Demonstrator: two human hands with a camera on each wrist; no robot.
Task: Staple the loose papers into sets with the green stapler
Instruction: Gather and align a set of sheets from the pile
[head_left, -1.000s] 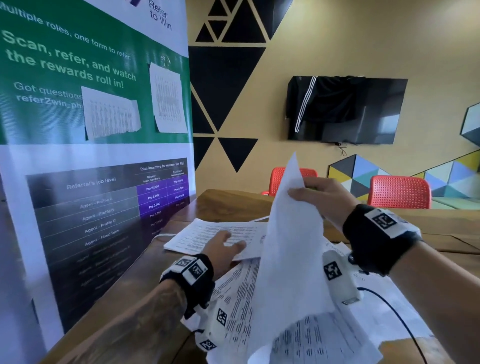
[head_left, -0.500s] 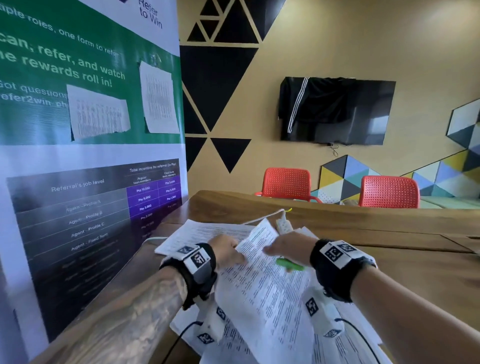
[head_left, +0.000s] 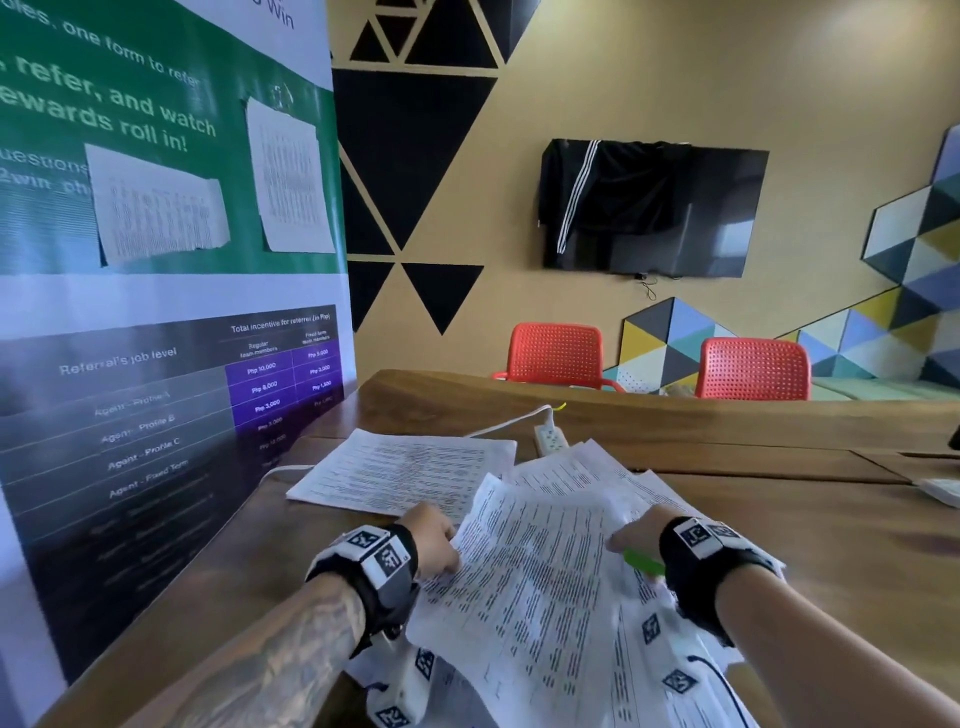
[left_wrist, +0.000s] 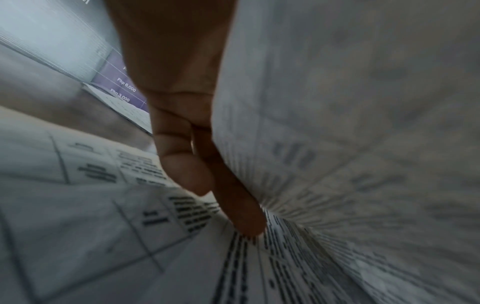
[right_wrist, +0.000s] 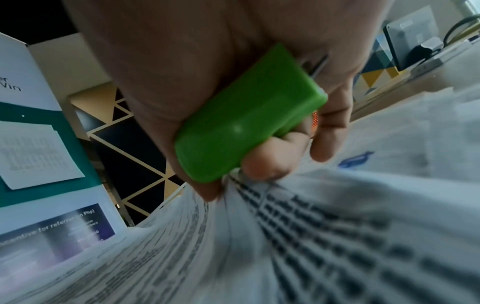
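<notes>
The step in hand looks like gathering a set: both hands are on a printed sheet (head_left: 524, 577) lying askew over the loose papers (head_left: 587, 473) on the desk (head_left: 779, 519). The right hand (head_left: 636, 532) has its fingers curled round the green stapler (right_wrist: 246, 117), tucked in the palm, while its thumb and a fingertip pinch the sheet's edge. The left hand (head_left: 434, 538) lies at the sheet's left edge; in the left wrist view its fingers (left_wrist: 187, 156) look nearly straight, one tip touching the print, though the paper covers the rest, so I cannot tell whether it pinches. A neater stack (head_left: 405, 473) lies farther off, to the left. The next move probably calls for squaring the sheets at one corner and shifting the stapler so its mouth can take that corner. The stapler's mouth is hidden by the hand, the text is blurred, and how many sheets are held is unclear.
</notes>
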